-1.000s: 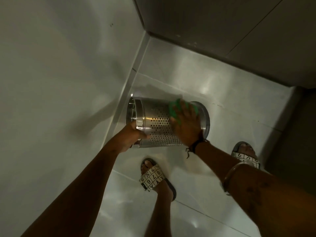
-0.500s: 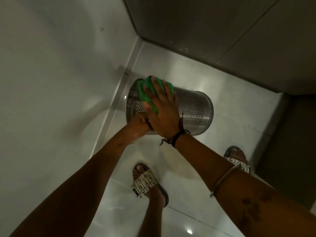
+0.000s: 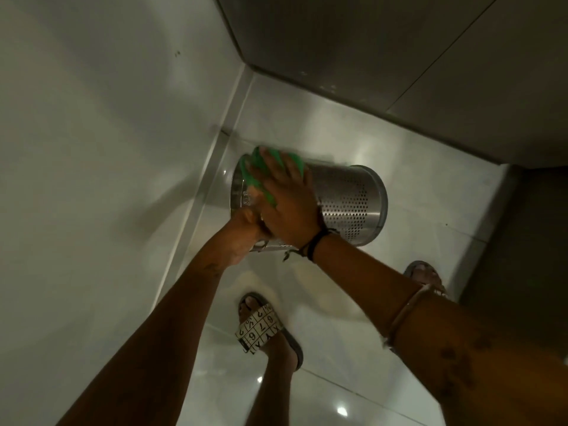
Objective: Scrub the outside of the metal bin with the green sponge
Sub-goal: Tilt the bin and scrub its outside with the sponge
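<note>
A perforated metal bin lies on its side above the glossy floor, its closed base to the right and its open rim to the left. My right hand presses a green sponge flat against the bin's upper side near the rim, fingers spread over it. My left hand grips the bin's rim from below and is partly hidden under the right hand.
A pale wall runs along the left and a darker wall at the back, meeting in a corner just behind the bin. My two sandalled feet stand on the tiled floor below the bin.
My right hand slid the sponge from the bin's base end to its rim end. The left hand kept its hold on the rim.
</note>
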Demonstrator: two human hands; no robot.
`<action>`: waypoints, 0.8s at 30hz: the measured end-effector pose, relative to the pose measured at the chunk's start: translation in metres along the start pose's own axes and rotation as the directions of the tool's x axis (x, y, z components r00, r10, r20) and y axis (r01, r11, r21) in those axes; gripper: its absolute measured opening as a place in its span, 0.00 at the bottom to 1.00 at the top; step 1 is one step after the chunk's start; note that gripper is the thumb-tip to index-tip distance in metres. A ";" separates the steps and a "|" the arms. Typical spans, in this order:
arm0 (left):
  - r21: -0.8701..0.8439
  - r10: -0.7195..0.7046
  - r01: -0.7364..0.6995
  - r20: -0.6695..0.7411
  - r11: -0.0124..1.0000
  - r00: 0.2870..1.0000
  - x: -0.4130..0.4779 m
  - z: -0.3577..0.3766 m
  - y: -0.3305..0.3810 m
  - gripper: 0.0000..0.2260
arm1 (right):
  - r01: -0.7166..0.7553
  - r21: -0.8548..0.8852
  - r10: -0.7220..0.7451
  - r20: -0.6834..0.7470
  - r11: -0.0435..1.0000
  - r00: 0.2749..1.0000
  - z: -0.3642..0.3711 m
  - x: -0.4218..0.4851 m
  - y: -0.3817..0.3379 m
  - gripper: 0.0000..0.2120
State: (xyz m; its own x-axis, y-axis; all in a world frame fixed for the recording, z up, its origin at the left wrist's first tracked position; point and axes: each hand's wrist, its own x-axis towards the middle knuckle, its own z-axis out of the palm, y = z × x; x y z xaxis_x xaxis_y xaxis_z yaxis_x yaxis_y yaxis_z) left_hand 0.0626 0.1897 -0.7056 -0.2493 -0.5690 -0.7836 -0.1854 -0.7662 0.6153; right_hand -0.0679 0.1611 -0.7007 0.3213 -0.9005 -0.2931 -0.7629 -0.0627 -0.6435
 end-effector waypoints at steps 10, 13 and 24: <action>-0.236 -0.063 0.084 0.095 0.968 0.994 -0.016 0.012 -0.013 0.23 | -0.309 0.065 0.311 -0.029 0.949 0.950 0.014 -0.050 0.074 0.26; -0.190 -0.072 0.082 0.063 0.978 0.995 -0.012 0.021 -0.015 0.22 | -0.254 0.048 0.255 -0.004 0.966 0.967 0.007 -0.029 0.052 0.25; 0.072 -0.137 0.131 0.085 0.989 0.987 -0.014 0.018 -0.010 0.23 | -0.243 -0.145 0.242 -0.025 0.959 0.970 0.016 -0.079 0.085 0.28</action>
State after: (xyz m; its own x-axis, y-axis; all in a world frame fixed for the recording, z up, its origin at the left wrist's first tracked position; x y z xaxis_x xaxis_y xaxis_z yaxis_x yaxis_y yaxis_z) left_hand 0.0507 0.2108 -0.6994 -0.3016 -0.4314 -0.8503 -0.2842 -0.8106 0.5121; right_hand -0.1496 0.2332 -0.7437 0.1133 -0.8995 -0.4219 -0.8912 0.0958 -0.4434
